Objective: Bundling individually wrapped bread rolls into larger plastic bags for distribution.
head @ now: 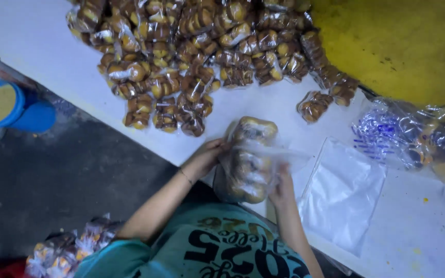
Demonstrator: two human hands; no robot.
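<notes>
Both hands, left hand (207, 154) and right hand (283, 188), grip my clear cake bag (248, 159) at the table (413, 226) edge, steadying it upright.

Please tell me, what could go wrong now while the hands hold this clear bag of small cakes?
1. The clear bag, held between the left hand and right hand, looks full; its thin plastic might tear.
2. It sits near the table edge, so cakes could fall to the floor.

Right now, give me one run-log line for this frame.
left hand: grips bag of cakes | right hand: on bag's clear wrap | flat empty bags beside | packet pile behind on white table
</notes>
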